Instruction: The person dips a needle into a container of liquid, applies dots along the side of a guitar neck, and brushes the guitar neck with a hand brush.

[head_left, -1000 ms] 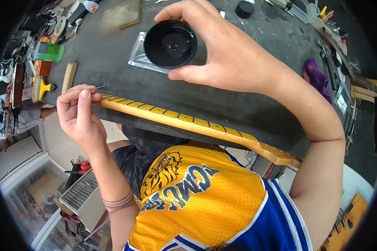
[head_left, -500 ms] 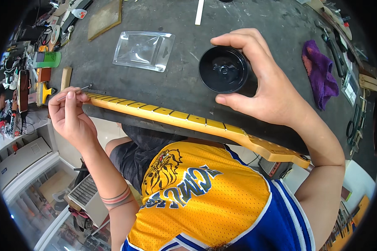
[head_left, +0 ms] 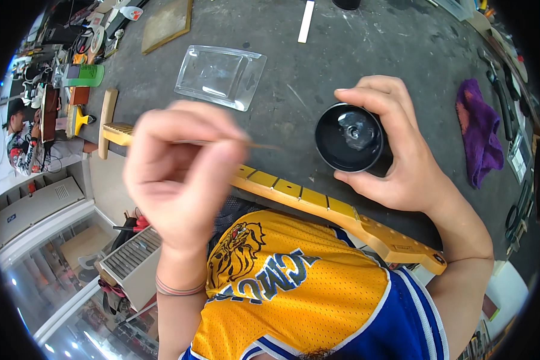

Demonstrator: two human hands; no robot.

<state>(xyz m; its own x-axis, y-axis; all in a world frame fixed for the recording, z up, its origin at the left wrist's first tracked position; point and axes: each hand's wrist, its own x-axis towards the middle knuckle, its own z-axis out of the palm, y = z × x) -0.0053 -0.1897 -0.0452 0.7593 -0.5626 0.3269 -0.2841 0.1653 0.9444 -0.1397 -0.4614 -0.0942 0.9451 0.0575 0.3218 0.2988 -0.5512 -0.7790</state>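
Observation:
My left hand [head_left: 183,168], blurred by motion, pinches a thin metallic or brownish pick-like tool [head_left: 261,146] pointing right. It is held above a yellow guitar neck [head_left: 291,189], which lies along the bench edge and is partly hidden by that hand. The neck's left end rests by a pale wooden block [head_left: 108,114]; its headstock is at the right near my body. My right hand [head_left: 402,150] grips a small round black cup [head_left: 349,135] from the side, open top facing up, with a glossy dark inside. It is held over the neck's far side.
A clear plastic package [head_left: 219,78], white strip [head_left: 306,21] and board [head_left: 165,27] lie on the dark bench [head_left: 282,60]. A purple cloth [head_left: 480,138] and hand tools are at right. Bottles, a yellow scraper and clutter line the left; a person in a cap [head_left: 24,138] is beyond.
My left hand has moved rightward from the neck's far end toward the cup, tool in its fingers. My right hand has carried the cup right and down, uncovering the clear package.

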